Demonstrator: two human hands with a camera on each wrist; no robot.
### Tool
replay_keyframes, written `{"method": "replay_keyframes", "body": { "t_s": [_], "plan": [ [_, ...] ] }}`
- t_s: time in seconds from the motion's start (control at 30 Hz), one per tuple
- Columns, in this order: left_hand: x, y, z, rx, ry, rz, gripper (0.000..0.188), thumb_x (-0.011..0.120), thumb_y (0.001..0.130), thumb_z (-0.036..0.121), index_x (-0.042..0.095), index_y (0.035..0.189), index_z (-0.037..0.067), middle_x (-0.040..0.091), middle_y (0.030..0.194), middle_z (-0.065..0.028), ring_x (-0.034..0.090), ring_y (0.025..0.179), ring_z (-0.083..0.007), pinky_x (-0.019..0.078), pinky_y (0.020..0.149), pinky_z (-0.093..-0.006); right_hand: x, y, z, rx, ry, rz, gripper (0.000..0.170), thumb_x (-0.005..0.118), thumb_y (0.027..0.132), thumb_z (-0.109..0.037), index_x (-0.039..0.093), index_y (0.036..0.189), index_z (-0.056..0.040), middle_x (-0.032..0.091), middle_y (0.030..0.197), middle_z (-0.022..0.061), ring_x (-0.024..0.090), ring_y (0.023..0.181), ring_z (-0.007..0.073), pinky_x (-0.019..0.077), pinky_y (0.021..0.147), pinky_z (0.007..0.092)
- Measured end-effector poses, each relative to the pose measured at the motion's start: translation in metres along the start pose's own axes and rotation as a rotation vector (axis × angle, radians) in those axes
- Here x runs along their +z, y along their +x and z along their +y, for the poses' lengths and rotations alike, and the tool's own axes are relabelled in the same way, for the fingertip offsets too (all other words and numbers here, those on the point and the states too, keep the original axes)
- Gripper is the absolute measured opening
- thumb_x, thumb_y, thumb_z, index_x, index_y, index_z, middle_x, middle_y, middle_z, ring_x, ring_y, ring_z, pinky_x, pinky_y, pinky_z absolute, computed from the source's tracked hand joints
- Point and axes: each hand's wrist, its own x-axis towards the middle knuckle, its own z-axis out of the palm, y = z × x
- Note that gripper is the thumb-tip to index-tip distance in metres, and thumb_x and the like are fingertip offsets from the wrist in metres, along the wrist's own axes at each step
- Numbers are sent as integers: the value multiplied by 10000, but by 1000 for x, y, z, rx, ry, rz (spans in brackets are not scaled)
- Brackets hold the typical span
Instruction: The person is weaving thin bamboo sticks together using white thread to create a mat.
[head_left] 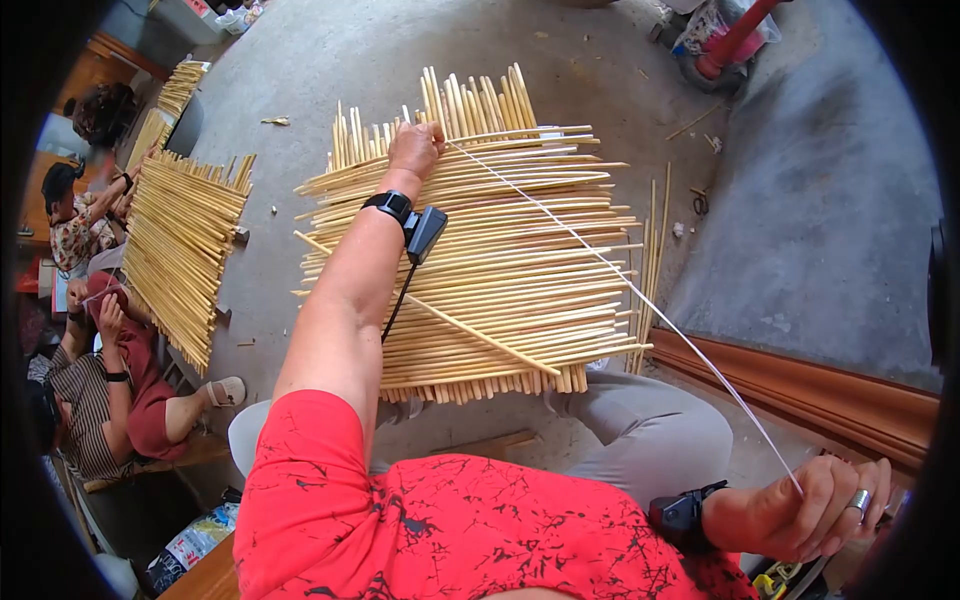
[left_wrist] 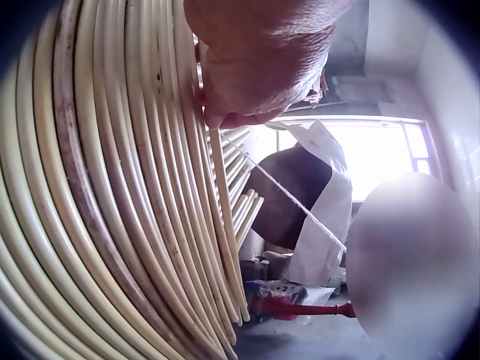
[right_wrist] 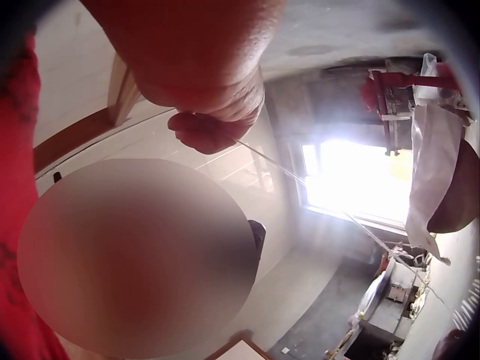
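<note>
A mat of pale peeled sticks [head_left: 500, 270] lies before me, its sticks side by side over others running crosswise. At the mat's far edge my left hand [head_left: 413, 150] has its fingers curled at the outermost stick [left_wrist: 227, 225], right where a thin white string [head_left: 545, 208] comes out. The string runs taut across the mat's right side to my right hand [head_left: 815, 508]. That hand grips it in curled fingers, low at the right, well away from the sticks. One loose stick [head_left: 470, 327] lies slantwise on top of the mat.
Several long sticks [head_left: 648, 260] lie on the floor beside the mat, near a brown wooden beam [head_left: 800, 385]. At left, two people sit by another stick mat [head_left: 185, 240]. A red-handled object [head_left: 735, 45] stands at the back right.
</note>
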Motion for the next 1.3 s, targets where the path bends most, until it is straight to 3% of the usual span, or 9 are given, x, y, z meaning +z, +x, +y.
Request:
{"method": "replay_keyframes", "body": {
  "t_s": [0.3, 0.37, 0.47, 0.73, 0.8, 0.87, 0.9, 1.03, 1.3],
  "plan": [
    [14, 8, -10, 27, -59, 26, 66, 647, 679, 170, 684, 732, 188, 624, 841, -54, 566, 860, -253, 476, 745, -340, 1, -1, -1, -162, -112, -13, 106, 452, 747, 54, 392, 741, -33, 410, 585, 32, 364, 336, 81, 322, 307, 174],
    [16, 14, -11, -208, -168, -141, 90, 647, 675, 189, 700, 744, 207, 638, 855, -58, 580, 860, -250, 475, 759, -336, -2, -3, -7, -197, -184, -23, 131, 463, 729, 78, 393, 743, -32, 401, 605, 35, 360, 354, 82, 326, 329, 180],
    [18, 13, -10, -226, -121, -93, 104, 637, 675, 199, 704, 755, 200, 645, 858, -71, 584, 867, -252, 470, 770, -342, -4, -5, -11, -232, -228, -54, 180, 474, 697, 115, 392, 745, -38, 392, 614, 34, 368, 387, 88, 344, 375, 191],
    [6, -2, -15, -16, -77, 22, 181, 575, 743, 188, 678, 890, 171, 615, 956, -92, 553, 928, -268, 409, 871, -340, -13, -7, 23, -52, -318, 104, 135, 479, 886, -148, 395, 863, -46, 438, 661, 53, 414, 488, 120, 371, 404, 225],
    [4, -12, -13, 18, -59, 60, 215, 560, 766, 197, 661, 952, 156, 604, 992, -95, 538, 959, -268, 390, 894, -341, -20, -7, 23, -23, -341, 75, 128, 482, 888, -153, 405, 876, -51, 403, 633, 40, 345, 459, 96, 324, 382, 219],
    [6, -24, -3, 107, -47, 89, 340, 544, 810, 262, 565, 1111, 105, 532, 1138, -117, 452, 1106, -275, 333, 963, -378, -19, -9, 28, -8, -382, 115, 135, 485, 888, -160, 405, 882, -51, 413, 631, 45, 357, 448, 102, 329, 387, 214],
    [2, -33, 10, 103, 159, -28, 573, 435, 855, 446, 369, 1288, 76, 350, 1323, -152, 276, 1259, -288, 206, 1038, -434, -18, -9, 30, -2, -396, 118, 142, 481, 891, -172, 416, 880, -47, 421, 620, 51, 364, 441, 108, 331, 387, 218],
    [7, -51, 21, 99, 206, -330, 888, 203, 768, 719, 105, 1383, 85, 73, 1434, -155, 3, 1336, -262, 11, 1057, -463, -20, -10, 34, 57, -414, 107, 165, 470, 893, -199, 445, 875, -38, 437, 610, 62, 374, 450, 118, 344, 397, 238],
    [16, -58, 25, 91, 245, -191, 868, 252, 785, 692, 121, 1380, 73, 87, 1433, -156, 8, 1337, -258, 12, 1052, -468, -21, -12, 37, 52, -438, 104, 154, 477, 890, -191, 448, 867, -42, 437, 606, 63, 370, 439, 114, 345, 395, 235]
  ]
}}
